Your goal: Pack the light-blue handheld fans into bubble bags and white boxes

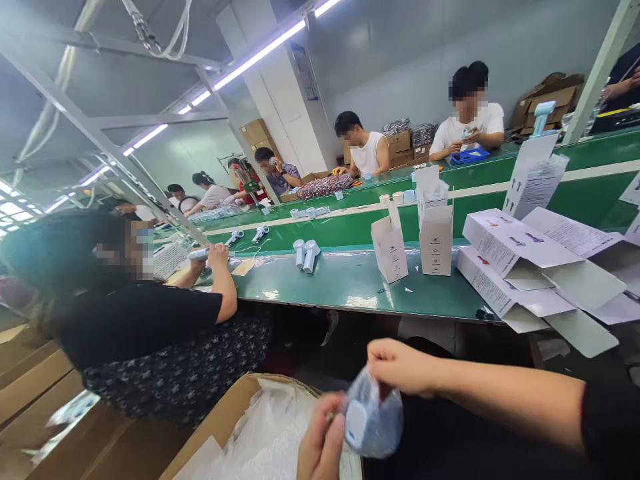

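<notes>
Closely, both hands [320,437] [403,367] gripping a clear bag [389,427], fingers pinched, pale-blue item [357,421] inside

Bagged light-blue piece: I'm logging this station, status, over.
Left hand and right hand pinching clear bag. Light-blue piece inside. Open carton nearby, white wrapping in it.

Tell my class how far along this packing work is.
Apparently done: white printed cardboard boxes stand upright, flaps open. In hand: the left hand and right hand hold a clear plastic bag around a pale blue plastic item. Probably left: closing those boxes, and bagging the two pale blue tubular devices lying bare on the green table. More white boxes lie open.
</notes>
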`<act>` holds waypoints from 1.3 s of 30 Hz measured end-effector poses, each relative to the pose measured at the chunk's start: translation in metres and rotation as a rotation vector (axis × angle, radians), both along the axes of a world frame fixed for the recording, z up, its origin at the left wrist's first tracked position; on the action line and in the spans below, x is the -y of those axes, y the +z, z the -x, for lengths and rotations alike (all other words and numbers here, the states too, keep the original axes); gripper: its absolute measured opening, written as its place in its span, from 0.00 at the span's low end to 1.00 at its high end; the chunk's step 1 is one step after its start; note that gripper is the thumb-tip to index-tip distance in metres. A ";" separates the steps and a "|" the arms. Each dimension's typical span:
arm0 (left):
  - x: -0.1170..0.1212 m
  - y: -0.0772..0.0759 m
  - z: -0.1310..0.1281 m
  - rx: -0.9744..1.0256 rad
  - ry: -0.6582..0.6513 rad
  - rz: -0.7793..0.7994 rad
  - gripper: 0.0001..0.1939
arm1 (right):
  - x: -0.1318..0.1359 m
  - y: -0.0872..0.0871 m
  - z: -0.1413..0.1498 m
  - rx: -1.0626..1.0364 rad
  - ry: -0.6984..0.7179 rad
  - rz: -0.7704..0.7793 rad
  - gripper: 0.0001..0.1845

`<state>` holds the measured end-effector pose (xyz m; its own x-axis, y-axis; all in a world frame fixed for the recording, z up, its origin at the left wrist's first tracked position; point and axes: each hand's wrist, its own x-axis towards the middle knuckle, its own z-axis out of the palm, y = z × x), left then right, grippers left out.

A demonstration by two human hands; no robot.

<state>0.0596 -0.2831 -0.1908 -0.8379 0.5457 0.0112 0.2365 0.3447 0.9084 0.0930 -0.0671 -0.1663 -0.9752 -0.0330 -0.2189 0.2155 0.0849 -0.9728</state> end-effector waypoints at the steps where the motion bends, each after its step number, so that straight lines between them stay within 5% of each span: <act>1: -0.010 0.015 0.012 -0.024 -0.071 -0.046 0.35 | 0.002 0.007 0.013 -0.022 -0.036 0.059 0.04; 3: -0.033 0.043 0.033 -0.097 -0.244 -0.054 0.52 | 0.000 0.025 0.035 -0.118 -0.018 0.111 0.04; 4: -0.044 0.054 0.043 -0.146 -0.287 -0.034 0.51 | -0.005 0.035 0.042 -0.164 0.002 0.100 0.05; 6: -0.062 0.070 0.064 -0.234 -0.249 -0.008 0.34 | -0.023 0.054 0.051 -0.259 -0.034 0.013 0.06; 8: -0.073 0.085 0.088 -0.259 -0.129 -0.033 0.21 | -0.051 0.069 0.056 -0.428 -0.252 -0.209 0.08; 10: -0.083 0.103 0.116 -0.207 -0.029 -0.127 0.21 | -0.083 0.075 0.064 -0.565 -0.611 -0.542 0.14; 13: -0.105 0.141 0.157 -0.136 0.069 -0.396 0.22 | -0.123 0.069 0.083 -0.438 -0.926 -0.890 0.27; 16: -0.146 0.173 0.185 -0.115 0.066 -0.670 0.23 | -0.143 0.054 0.104 -0.289 -0.858 -0.880 0.22; 19: -0.190 0.184 0.200 -0.083 -0.041 -0.770 0.25 | -0.152 0.047 0.110 -0.344 -0.684 -0.705 0.26; 22: -0.214 0.185 0.211 -0.134 -0.253 -0.578 0.22 | -0.165 0.050 0.106 -0.377 -0.502 -0.531 0.32; 26: -0.212 0.210 0.216 -0.431 -0.536 0.000 0.06 | -0.183 0.054 0.105 -0.335 -0.383 -0.433 0.37; 30: -0.233 0.244 0.197 -0.808 -0.743 0.574 0.14 | -0.187 0.052 0.114 -0.377 -0.293 -0.371 0.39; 34: -0.280 0.231 0.177 -0.913 -0.842 0.859 0.21 | -0.189 0.046 0.116 -0.425 -0.277 -0.324 0.37; 39: -0.284 0.179 0.174 -1.161 -0.619 0.663 0.19 | -0.186 0.022 0.110 -0.465 -0.318 -0.289 0.50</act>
<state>-0.1148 0.0005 -0.0119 -0.1707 0.9792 0.1094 0.9675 0.1876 -0.1697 -0.0171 0.1188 -0.1442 -0.9229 0.2714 0.2730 -0.1659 0.3593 -0.9184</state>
